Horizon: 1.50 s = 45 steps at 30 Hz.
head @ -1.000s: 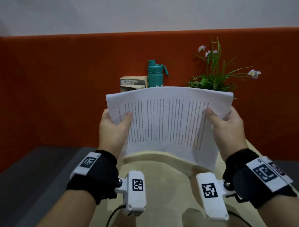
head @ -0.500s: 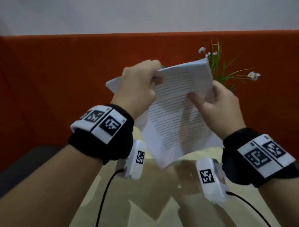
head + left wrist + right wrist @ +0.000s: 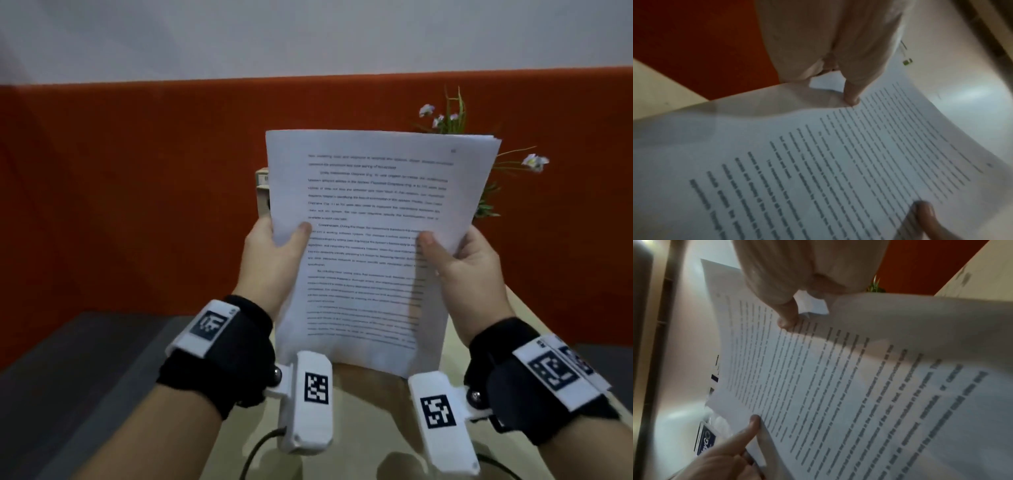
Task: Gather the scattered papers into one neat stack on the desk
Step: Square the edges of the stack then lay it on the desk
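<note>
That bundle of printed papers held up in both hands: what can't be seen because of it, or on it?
- Head view: the white printed paper bundle hides most of the tan box and the flowering green plant's base.
- All views: its text is too blurred to read.
- Sheet count: unclear.
- Left hand, right hand: fingers behind the bundle are hidden.

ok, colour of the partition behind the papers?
Orange-red partition; clearest in the head view.
</note>
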Available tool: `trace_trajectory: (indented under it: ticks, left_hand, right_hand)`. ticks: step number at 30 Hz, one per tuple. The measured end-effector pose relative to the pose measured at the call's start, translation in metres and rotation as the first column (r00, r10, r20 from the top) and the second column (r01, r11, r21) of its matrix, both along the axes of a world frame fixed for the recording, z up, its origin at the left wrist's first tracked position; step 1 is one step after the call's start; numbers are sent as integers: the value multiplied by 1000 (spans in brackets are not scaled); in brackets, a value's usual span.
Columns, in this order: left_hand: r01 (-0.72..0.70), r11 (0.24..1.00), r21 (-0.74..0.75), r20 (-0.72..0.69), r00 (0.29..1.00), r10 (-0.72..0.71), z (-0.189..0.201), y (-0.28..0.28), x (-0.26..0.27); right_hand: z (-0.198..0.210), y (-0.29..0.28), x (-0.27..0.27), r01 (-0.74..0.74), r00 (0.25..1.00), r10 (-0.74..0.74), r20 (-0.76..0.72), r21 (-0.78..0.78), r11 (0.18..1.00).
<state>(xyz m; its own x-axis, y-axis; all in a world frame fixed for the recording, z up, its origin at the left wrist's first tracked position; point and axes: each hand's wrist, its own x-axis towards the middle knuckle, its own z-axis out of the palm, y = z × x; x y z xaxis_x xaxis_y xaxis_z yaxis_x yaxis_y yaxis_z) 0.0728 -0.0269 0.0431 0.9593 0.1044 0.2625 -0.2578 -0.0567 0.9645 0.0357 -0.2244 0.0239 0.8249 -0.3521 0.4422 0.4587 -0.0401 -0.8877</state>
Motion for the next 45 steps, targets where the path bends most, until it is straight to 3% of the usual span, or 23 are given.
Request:
trace_trajectory:
  ticks: [8,14,18,23,27,29,32,37,42,45]
  left_hand:
    - [-176,983,50,307,940,152,10,-8,-10]
    - [-180,981,70,236,959,159,-6,-12,-16]
    - [-202,979,-10,284,939,196,0,-7,-16]
    - [-147,989,-1,153,977,145,-29,-4,-23]
    - [-142,990,-18,194,971,142,-37,0,-26]
    - [-134,990,48,187,975,123,-45,2,-30]
    - [-113,966,231,138,987,83,-58,8,-32]
    - [-199,854,481,163,977,136,-48,28,-38]
    - [-113,838,534,126,991,53,-26,37,-56]
    - [-34,780,625,64,998,-7,-22,38,-65]
  right_hand:
    - [18,8,0,75,990,-69,122,-48,996]
    - [10,18,-4,106,993,-101,58,-99,989]
    - [24,18,-2,136,987,-130,99,-62,989]
    - [-3,19,-10,94,994,-97,-41,-65,993]
    - [-8,18,-14,102,995,-103,-11,-63,993]
    - [-15,20,-18,97,994,-102,-37,-117,988]
    - [-29,14,-22,86,971,-147,-188,-298,951]
    - [-18,-4,-35,74,923,-273,-272,-572,817]
    - [-2,-18,-54,50,893,-328,-307,-659,751]
    - [-2,-23,-69,13,870,-340,-356,-674,739]
